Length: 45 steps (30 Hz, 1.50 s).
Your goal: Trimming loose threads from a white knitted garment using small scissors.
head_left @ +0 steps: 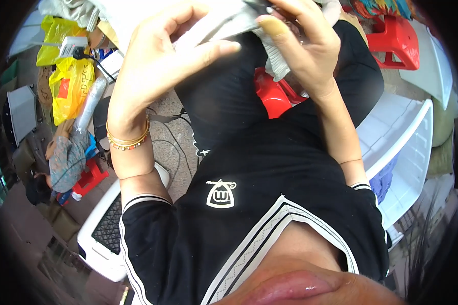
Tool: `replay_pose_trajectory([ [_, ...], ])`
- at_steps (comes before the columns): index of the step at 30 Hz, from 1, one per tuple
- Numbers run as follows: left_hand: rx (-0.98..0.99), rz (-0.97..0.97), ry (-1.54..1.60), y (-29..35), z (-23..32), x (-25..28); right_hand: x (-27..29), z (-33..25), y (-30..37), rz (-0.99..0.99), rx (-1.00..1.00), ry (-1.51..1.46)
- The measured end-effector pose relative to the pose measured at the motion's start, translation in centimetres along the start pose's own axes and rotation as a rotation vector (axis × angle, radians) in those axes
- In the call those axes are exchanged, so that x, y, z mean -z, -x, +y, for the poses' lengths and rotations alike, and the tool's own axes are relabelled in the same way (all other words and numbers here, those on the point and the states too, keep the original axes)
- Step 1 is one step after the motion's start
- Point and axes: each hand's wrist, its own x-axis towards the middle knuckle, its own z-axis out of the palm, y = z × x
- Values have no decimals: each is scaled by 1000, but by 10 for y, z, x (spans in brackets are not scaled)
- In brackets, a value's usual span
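Item: cloth (241, 24), pale, one edge ribbed. Location: it is lying between the two raised hands at the top of the view, above the wearer's lap, with the ribbed part hanging below the right hand.

Progress: the cloth is being handled in the air and is not yet set down. Nothing is showing clearly as finished; how much is done or left, I cannot tell, the upper part running out of view.

Left hand (156, 58): fingers are curling, thumb is standing well apart from them; cloth is lying in the gap. Whether the hand is pressing on it, I cannot tell.

Right hand (311, 48): thumb and fingers are closing in a pinch on the cloth, beside a small dark thing (259, 6), blurred. The thumb tip is showing yellow.

Surroundings: red stool (273, 94), showing between the legs; white bin (421, 145), standing at right, purple cloth (384, 179) lying inside; yellow bag (68, 89), resting at left.
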Motion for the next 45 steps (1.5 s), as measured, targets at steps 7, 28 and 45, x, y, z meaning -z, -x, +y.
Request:
replay_pose_trajectory([
  [7,-329,167,-301,16,-10,9,15,20,-6,-347,97,-156],
  [28,84,-82,402,43,36,-35,174,62,51,273,-56,-843],
  [45,-193,606,332,28,-73,43,166,71,27,435,-234,-710],
])
